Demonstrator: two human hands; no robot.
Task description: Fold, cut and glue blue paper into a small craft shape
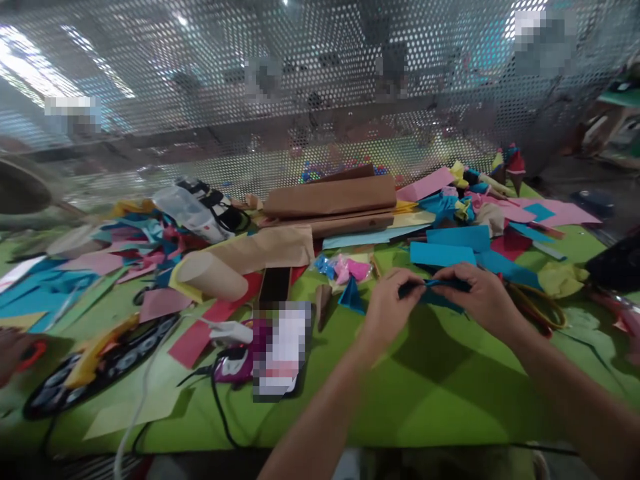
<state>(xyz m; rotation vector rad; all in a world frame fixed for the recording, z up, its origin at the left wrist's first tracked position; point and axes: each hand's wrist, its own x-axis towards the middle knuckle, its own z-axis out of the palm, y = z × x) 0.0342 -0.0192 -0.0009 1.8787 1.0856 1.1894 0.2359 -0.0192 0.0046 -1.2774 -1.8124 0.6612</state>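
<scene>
Between both hands, above the green table (425, 407), is a piece of dark blue paper (453, 285). My left hand (393, 303) pinches its left end, and my right hand (473, 293) pinches it just right of the middle, with the fingertips of the two hands close together. Left of my left hand a small blue paper cone (352, 297) stands on the table. A brown paper cone (323, 305) lies further left. Flat blue paper pieces (443, 254) lie just beyond my hands.
A phone (285, 350), a purple device (235, 363) and cables lie at centre left. Behind are a rolled beige paper (215, 275), brown paper (330, 197) and coloured scraps. Yellow-handled scissors (543, 307) lie right of my right hand. A perforated metal screen (300, 87) stands behind.
</scene>
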